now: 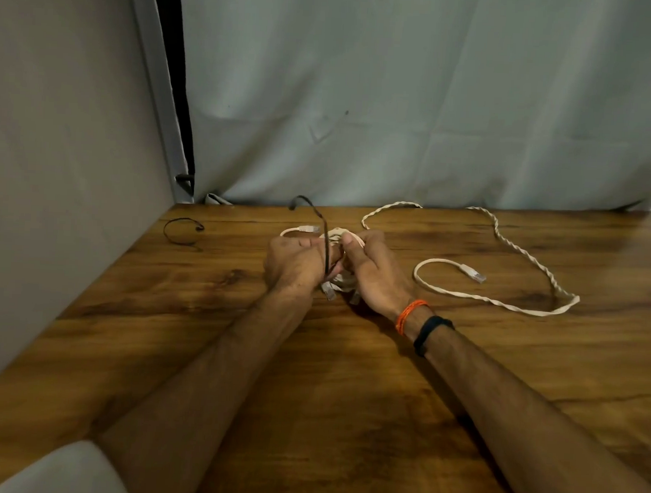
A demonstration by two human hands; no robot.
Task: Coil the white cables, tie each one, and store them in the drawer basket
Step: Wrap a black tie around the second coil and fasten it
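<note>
Nearest us, a pale rounded chair corner (67, 470) shows at the lower left, and our two bare forearms reach forward over the wooden desk (307, 415). On our right wrist sit an orange thread band (409, 314) and a black band (430, 333). Our left hand (295, 261) and right hand (375, 273) meet over the middle of the desk, fingers curled around a coiled white cable (339, 279); a plug of it (309, 229) pokes out beyond the left hand. The left fingers also pinch a black tie (326, 242) that arches up and away from the coil. To the right, a second white cable (505, 248) lies loose on the desk, partly twisted, well apart from our hands. Far left, another black tie (183, 231) lies in a loop. Behind the desk hangs a grey curtain (399, 99).
</note>
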